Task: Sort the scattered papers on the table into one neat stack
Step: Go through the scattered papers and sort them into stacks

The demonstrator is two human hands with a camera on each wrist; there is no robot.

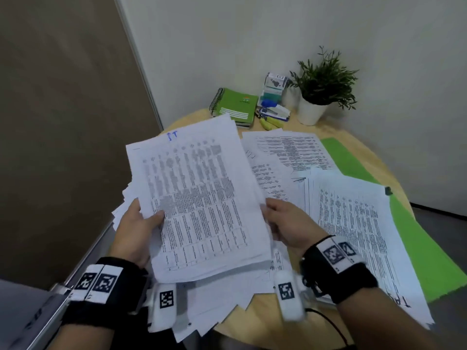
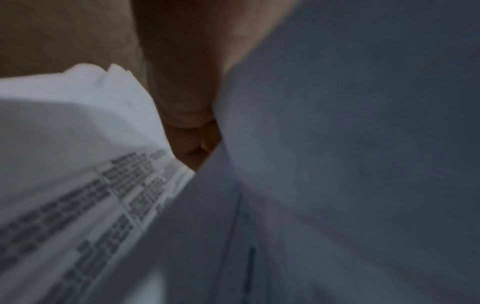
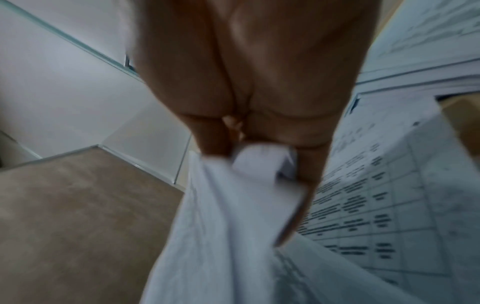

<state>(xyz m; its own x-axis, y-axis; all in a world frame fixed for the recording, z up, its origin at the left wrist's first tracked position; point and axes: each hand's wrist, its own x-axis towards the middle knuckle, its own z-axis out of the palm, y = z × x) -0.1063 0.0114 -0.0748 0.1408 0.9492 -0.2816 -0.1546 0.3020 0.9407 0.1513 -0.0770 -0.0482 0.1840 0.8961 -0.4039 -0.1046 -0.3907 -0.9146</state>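
I hold a thick bundle of printed sheets (image 1: 199, 198) raised above the round wooden table (image 1: 364, 145). My left hand (image 1: 141, 223) grips its left edge, thumb on the top page. My right hand (image 1: 285, 223) grips the right edge, fingers curled under. In the left wrist view the bundle (image 2: 337, 144) fills the right and my left hand (image 2: 187, 92) clasps its edge. The right wrist view shows my right hand (image 3: 259, 102) pinching the bundle's edge (image 3: 233, 205). More loose papers (image 1: 348, 218) lie fanned across the table to the right and beneath the bundle.
A green folder (image 1: 417, 236) lies under the papers at the right. At the back stand a green spiral notebook (image 1: 235, 107), a potted plant (image 1: 321, 89), small boxes (image 1: 274, 89) and yellow and blue small items (image 1: 273, 117). A brown wall panel (image 1: 63, 122) is close on the left.
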